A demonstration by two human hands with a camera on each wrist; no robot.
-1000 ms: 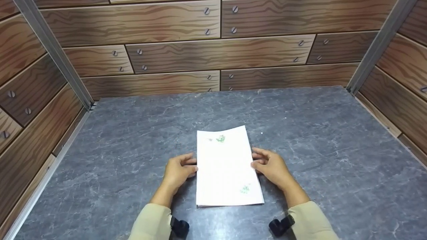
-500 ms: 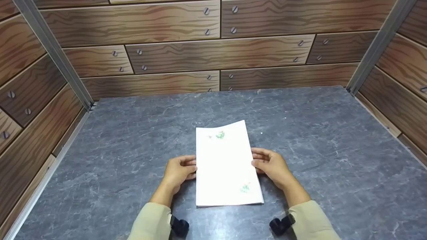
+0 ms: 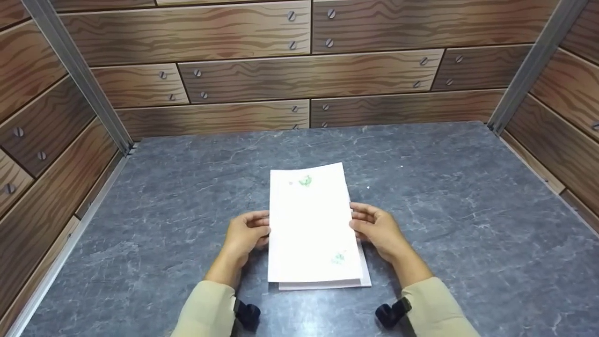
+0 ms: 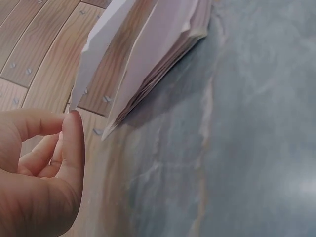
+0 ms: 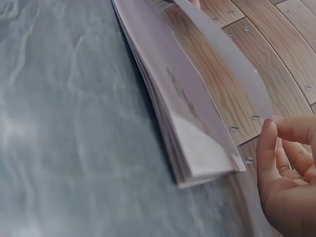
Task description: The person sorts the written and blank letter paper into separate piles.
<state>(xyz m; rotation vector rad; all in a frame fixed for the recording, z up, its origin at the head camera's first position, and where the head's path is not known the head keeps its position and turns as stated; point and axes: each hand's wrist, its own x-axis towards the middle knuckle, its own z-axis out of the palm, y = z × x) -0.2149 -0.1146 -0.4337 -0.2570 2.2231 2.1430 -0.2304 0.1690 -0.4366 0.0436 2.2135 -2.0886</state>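
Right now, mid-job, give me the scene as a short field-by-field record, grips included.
Table: grey, marbled
Stack: layered paper lying on the table
Top sheet: white, with green prints toward the far edge and the near right corner
Gap: both wrist views show the sheet raised off the stack
Left grip: pinches the sheet's left edge
Right grip: pinches the sheet's right edge
Back wall: wood-plank pattern with screws

Wood-plank-patterned walls (image 3: 243,35) around a grey marbled surface (image 3: 449,201)
Metal posts (image 3: 78,70) stand at far left and far right; a glare (image 3: 309,319) whitens the near middle.
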